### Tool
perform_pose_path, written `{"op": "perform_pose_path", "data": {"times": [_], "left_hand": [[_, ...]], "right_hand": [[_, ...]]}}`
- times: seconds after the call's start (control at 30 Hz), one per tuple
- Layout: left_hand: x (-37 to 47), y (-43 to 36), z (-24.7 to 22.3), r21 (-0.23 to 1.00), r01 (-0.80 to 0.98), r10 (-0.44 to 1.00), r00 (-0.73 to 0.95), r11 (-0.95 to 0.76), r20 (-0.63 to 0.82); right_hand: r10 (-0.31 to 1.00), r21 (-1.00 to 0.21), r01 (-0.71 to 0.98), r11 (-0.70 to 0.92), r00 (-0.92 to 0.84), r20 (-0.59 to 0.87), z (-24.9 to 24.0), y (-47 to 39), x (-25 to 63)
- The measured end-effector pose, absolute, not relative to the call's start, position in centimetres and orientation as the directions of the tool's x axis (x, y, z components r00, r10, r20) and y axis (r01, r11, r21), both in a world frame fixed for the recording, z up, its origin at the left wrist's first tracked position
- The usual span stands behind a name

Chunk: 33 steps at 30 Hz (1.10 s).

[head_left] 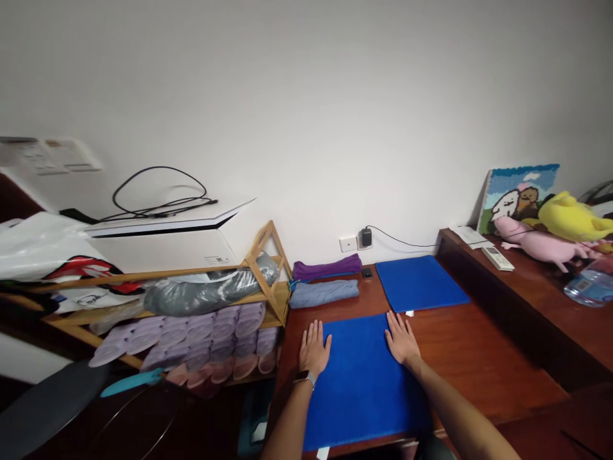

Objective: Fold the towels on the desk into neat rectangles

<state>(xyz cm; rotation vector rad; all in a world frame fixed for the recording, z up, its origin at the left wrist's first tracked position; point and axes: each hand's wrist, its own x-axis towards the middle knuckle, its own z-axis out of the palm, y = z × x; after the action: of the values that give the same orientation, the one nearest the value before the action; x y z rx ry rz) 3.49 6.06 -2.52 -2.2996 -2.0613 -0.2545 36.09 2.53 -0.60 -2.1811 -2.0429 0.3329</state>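
Note:
A blue cloth (pixel 359 383) lies spread flat on the reddish-brown wooden table (pixel 469 358), a white tag showing at its near edge. My left hand (pixel 315 350) rests flat by its far left corner, fingers stretched out, a dark watch on the wrist. At the far right corner my right hand (pixel 401 338) also lies flat with fingers spread, partly on the cloth. Neither hand holds anything. Just beyond, a second blue cloth (pixel 419 283) lies flat with a small white tag. Folded purple cloth (pixel 328 267) and folded grey-blue cloth (pixel 324 293) sit at the back left.
On the left, a wooden rack (pixel 271 281) holds several lilac slippers (pixel 225 322) and a white box (pixel 167 246) with a black cable. A raised ledge (pixel 541 306) at right carries a remote (pixel 498 259), pink plush (pixel 536 241) and plastic bottle (pixel 591 286). A charger (pixel 366 237) is plugged into the wall.

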Motion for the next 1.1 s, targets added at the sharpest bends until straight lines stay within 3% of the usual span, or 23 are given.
{"op": "perform_pose_path", "data": {"times": [0.1,0.23,0.33,0.43,0.57,0.8,1.1], "left_hand": [[5.1,5.9,-1.7,0.072,0.986,0.971,0.135,-0.152,0.198],[13.2,5.3,-0.6,0.133,0.908,0.902,0.359,-0.396,0.238],[20.9,4.8,-0.8,0.209,0.833,0.857,0.479,-0.513,0.191],[24.9,4.6,-1.6,0.27,0.827,0.869,0.482,-0.494,0.114],[20.4,5.0,-2.2,0.239,0.85,0.883,0.463,-0.469,0.084],[3.2,5.7,-3.0,0.123,0.975,0.979,0.17,-0.184,0.113],[2.4,5.4,-3.6,0.139,0.975,0.973,0.145,-0.172,0.182]], "right_hand": [[0.995,-0.268,0.961,-0.071,0.049,-0.086,-0.4,2.6,36.0],[0.995,-0.271,0.96,-0.073,0.054,-0.079,-0.6,2.8,36.2],[0.996,-0.232,0.972,-0.045,0.026,-0.085,-1.1,2.9,36.4],[0.996,-0.191,0.982,-0.004,-0.014,-0.092,-1.3,2.9,36.5],[0.995,-0.235,0.971,-0.051,0.03,-0.091,-1.0,2.9,36.4],[0.994,-0.281,0.957,-0.075,0.049,-0.097,-1.0,2.8,36.4],[0.992,-0.245,0.967,-0.072,0.044,-0.121,-0.9,3.2,36.4]]}}
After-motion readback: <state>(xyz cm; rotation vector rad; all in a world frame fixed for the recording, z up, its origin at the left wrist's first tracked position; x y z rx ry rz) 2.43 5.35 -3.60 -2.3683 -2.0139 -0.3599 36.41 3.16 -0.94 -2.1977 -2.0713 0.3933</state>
